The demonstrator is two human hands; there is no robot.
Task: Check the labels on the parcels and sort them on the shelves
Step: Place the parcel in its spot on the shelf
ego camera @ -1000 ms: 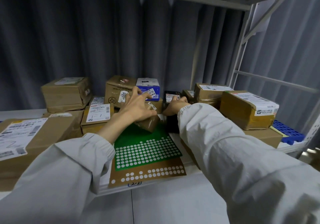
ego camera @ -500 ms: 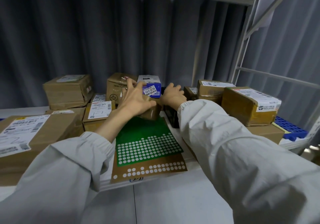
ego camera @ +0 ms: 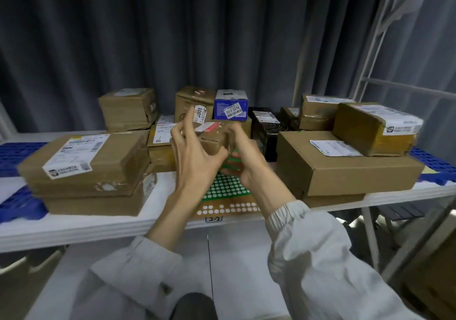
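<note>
Both hands hold a small brown taped parcel (ego camera: pixel 214 140) with a white-and-red label on top, just above the green dotted mat (ego camera: pixel 225 189) in the middle of the shelf. My left hand (ego camera: pixel 195 154) grips its left side, thumb under the front edge. On its right side my right hand (ego camera: pixel 243 158) has its fingers curled over the top corner. Behind it stand a brown box (ego camera: pixel 191 101) tagged "001", a blue box (ego camera: pixel 230 106) with a number sticker, and a black box (ego camera: pixel 266 128).
Large labelled parcels are stacked at left (ego camera: pixel 86 164) and right (ego camera: pixel 345 169), with a yellow-taped box (ego camera: pixel 375 129) on the right stack. Another brown box (ego camera: pixel 128 108) sits back left. The white shelf edge (ego camera: pixel 123 225) carries a "2-2" tag (ego camera: pixel 215 219). Blue plastic panels (ego camera: pixel 14 154) lie at both ends.
My right hand left the black box and joined the left on the small brown parcel. Both hands drew it back toward me, off the back row.
</note>
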